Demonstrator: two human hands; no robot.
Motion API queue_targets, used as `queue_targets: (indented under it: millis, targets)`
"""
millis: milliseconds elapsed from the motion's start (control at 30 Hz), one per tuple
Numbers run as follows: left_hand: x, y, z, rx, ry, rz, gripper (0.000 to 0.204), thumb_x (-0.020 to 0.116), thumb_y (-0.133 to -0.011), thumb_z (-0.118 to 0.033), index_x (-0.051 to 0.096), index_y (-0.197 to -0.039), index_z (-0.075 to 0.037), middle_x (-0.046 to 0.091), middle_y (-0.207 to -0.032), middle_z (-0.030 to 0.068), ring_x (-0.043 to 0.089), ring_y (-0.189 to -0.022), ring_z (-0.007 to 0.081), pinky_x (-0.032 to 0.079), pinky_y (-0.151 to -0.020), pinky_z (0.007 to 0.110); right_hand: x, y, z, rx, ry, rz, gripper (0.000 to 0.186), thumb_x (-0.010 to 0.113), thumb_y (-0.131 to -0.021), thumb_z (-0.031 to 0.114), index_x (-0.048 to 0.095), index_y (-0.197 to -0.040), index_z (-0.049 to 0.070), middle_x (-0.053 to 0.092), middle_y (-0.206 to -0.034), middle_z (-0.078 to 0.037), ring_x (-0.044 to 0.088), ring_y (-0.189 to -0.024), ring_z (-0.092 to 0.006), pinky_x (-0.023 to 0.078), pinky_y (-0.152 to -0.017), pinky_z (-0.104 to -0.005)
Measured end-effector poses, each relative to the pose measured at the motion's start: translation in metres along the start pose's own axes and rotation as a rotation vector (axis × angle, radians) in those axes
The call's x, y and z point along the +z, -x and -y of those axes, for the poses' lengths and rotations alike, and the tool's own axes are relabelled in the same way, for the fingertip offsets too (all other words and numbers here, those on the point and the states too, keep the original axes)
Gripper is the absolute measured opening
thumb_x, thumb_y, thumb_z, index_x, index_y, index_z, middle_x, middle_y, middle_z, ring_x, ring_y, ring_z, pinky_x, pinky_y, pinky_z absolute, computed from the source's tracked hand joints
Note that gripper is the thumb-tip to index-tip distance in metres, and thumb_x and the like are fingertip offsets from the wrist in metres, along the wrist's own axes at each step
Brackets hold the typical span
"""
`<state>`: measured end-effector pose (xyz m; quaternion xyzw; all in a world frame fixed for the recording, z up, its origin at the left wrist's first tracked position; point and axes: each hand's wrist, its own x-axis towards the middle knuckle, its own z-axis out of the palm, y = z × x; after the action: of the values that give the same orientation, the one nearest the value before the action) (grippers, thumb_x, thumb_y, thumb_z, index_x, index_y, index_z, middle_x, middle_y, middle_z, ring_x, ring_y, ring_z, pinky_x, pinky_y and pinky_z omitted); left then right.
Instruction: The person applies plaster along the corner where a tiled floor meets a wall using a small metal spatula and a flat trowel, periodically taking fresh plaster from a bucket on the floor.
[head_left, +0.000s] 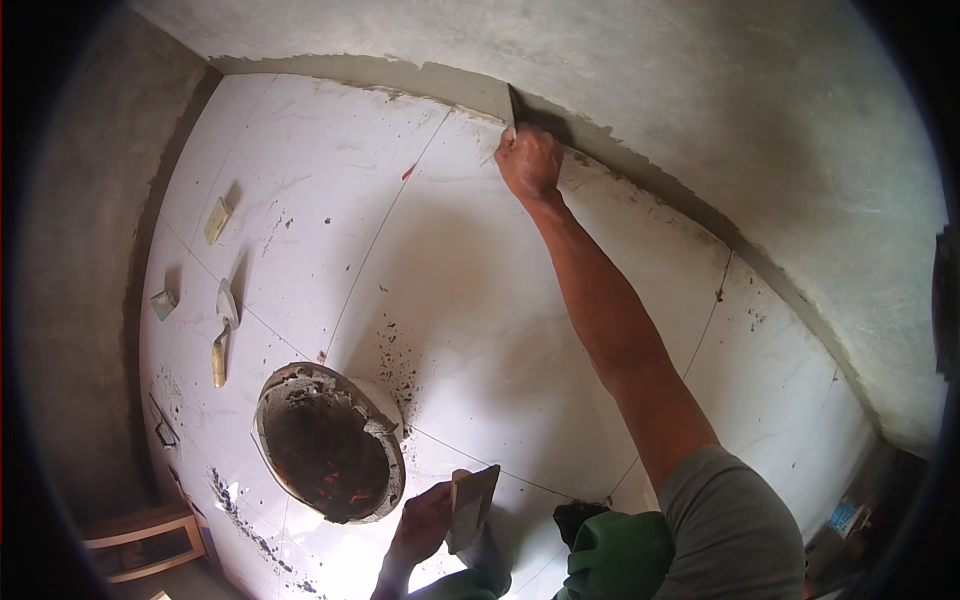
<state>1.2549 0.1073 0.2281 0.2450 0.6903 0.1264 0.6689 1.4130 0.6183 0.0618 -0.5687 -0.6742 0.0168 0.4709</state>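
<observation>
My right hand (530, 160) reaches far up to the base of the wall, fingers closed round a putty knife (513, 108). Its thin blade presses against a strip of grey mortar (440, 84) along the joint of wall and floor. Low in the view, my left hand (425, 522) grips a flat rectangular scraper (472, 508) with a pale face and a dark edge; its handle is mostly hidden by the fingers. Just left of that hand stands a round bucket (395, 425), its rim crusted with mortar and its inside dark.
White tiles (480, 330) with thin joints cover the floor, with mortar crumbs (392, 350) scattered on them. A pointing trowel (222, 335) and two small pads or scrapers (217, 221) lie at the left. A wooden frame (150, 543) stands lower left; bare grey walls rise around.
</observation>
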Motion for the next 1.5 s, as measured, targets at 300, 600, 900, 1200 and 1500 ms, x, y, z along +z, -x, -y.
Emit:
queue_targets:
  millis: [300,600,900,1200,1500]
  targets:
    - [0.009,0.003,0.011,0.043,-0.052,-0.009,0.038,0.059,-0.111,-0.018,0.063,-0.144,0.0,0.075,-0.125,0.0098,0.066,-0.115,0.0126,0.052,-0.1,0.029,-0.081,0.025,-0.052,0.121,0.143,0.009,0.025,0.074,-0.091,0.021,0.071,-0.077,0.001,0.071,-0.078,-0.025,0.07,-0.076,-0.047,0.056,-0.073,-0.0568]
    - [0.017,-0.003,0.033,0.106,-0.037,-0.017,0.034,0.059,-0.111,-0.018,0.066,-0.141,-0.003,0.078,-0.117,0.009,0.068,-0.109,0.0109,0.054,-0.096,0.029,-0.164,0.047,-0.11,0.195,0.239,0.028,0.032,0.074,-0.095,0.031,0.073,-0.081,0.001,0.071,-0.075,-0.024,0.07,-0.071,-0.047,0.055,-0.068,-0.0568]
    - [0.011,0.0,0.049,0.063,0.138,0.005,0.034,0.059,-0.111,-0.019,0.067,-0.14,-0.003,0.078,-0.117,0.0086,0.069,-0.107,0.012,0.055,-0.096,0.031,-0.163,0.061,-0.059,-0.048,0.001,0.056,0.019,0.073,-0.098,0.021,0.071,-0.091,0.004,0.068,-0.074,-0.019,0.068,-0.068,-0.0425,0.055,-0.062,-0.0488]
    - [0.0,0.004,0.041,0.02,-0.047,-0.063,0.035,0.06,-0.11,-0.02,0.067,-0.141,-0.006,0.078,-0.119,0.0093,0.071,-0.11,0.0154,0.055,-0.097,0.033,0.018,-0.003,0.036,-0.022,-0.106,0.272,0.024,0.071,-0.099,0.024,0.072,-0.098,0.001,0.073,-0.091,-0.025,0.07,-0.091,-0.0481,0.056,-0.081,-0.0569]
    - [-0.011,0.015,0.059,-0.035,-0.01,-0.057,0.037,0.06,-0.11,-0.021,0.066,-0.142,-0.004,0.076,-0.12,0.0076,0.067,-0.109,0.0109,0.054,-0.096,0.031,0.048,-0.042,0.011,0.073,0.068,0.266,0.03,0.076,-0.092,0.028,0.075,-0.087,-0.001,0.071,-0.081,-0.029,0.071,-0.084,-0.0504,0.056,-0.076,-0.0586]
